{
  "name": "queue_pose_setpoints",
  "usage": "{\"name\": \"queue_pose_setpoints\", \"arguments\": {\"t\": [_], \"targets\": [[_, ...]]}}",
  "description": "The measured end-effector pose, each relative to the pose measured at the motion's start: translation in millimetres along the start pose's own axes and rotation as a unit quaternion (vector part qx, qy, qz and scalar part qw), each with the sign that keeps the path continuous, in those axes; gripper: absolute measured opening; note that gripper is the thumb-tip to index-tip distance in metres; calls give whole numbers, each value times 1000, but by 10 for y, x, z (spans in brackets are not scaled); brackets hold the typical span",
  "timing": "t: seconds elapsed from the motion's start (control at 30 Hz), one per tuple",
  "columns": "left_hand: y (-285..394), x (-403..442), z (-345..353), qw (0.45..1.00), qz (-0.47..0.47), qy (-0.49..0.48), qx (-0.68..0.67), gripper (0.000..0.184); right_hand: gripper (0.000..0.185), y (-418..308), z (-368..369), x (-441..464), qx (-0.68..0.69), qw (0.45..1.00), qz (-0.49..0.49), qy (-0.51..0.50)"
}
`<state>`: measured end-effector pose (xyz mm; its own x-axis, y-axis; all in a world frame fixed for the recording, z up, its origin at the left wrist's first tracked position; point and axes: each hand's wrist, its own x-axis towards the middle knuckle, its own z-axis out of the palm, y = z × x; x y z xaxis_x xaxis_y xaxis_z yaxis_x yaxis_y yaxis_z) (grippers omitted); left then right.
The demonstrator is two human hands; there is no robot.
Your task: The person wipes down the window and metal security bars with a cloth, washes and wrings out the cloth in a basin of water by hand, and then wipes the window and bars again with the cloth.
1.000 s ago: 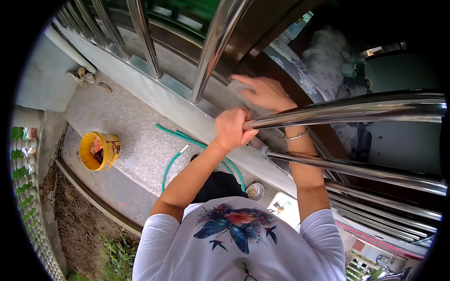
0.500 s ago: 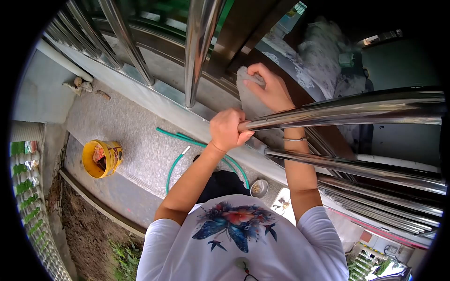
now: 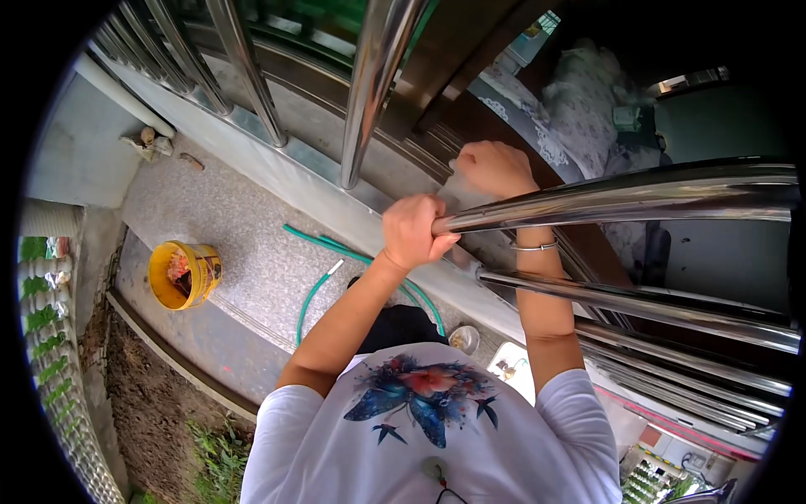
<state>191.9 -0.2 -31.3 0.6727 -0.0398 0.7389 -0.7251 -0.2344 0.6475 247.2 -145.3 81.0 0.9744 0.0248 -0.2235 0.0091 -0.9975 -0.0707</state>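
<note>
My left hand (image 3: 410,231) is wrapped around a shiny metal window bar (image 3: 604,197), near the bar's end in view. Behind that bar, my right hand (image 3: 497,168) is closed on a greyish cloth (image 3: 458,193). The cloth lies against the window frame track (image 3: 432,155), mostly under the fingers, so its full shape is hidden. My right forearm reaches through the gap between two bars, with a bracelet (image 3: 534,247) at the wrist.
More metal bars (image 3: 244,71) stand along the sill (image 3: 315,164). A yellow bucket (image 3: 204,273) with things inside stands on the paving, near a green hose (image 3: 312,307). A small bowl (image 3: 464,339) sits below me. Bedding (image 3: 583,92) shows inside the window.
My right hand has turned over and shifted slightly down in the picture with the cloth, nearer the bar. My left hand keeps its grip on the bar.
</note>
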Motion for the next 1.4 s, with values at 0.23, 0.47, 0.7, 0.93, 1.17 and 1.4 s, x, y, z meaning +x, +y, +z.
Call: {"name": "queue_pose_setpoints", "arguments": {"t": [0.23, 0.47, 0.7, 0.93, 1.17, 1.4], "targets": [[-9, -70, -35, 999, -11, -32, 10, 43, 29, 142, -90, -7, 199, 968, -153, 19], [26, -53, -25, 999, -23, -28, 11, 39, 38, -4, 205, 222, 107, 977, -185, 10], [30, -50, -29, 999, -31, -31, 9, 50, 45, -43, 95, 173, 94, 990, -81, -65], [22, -80, -23, 999, -35, -30, 11, 56, 42, 592, 214, 175, 212, 954, -158, -138], [2, -8, -12, 999, -22, -23, -2, 54, 39, 56, 52, 190, 350, 914, -154, -132], [201, 223, -402, 954, -158, -190, -169, 46, 20, 332, 50, 159, 339, 931, -135, -25]]}}
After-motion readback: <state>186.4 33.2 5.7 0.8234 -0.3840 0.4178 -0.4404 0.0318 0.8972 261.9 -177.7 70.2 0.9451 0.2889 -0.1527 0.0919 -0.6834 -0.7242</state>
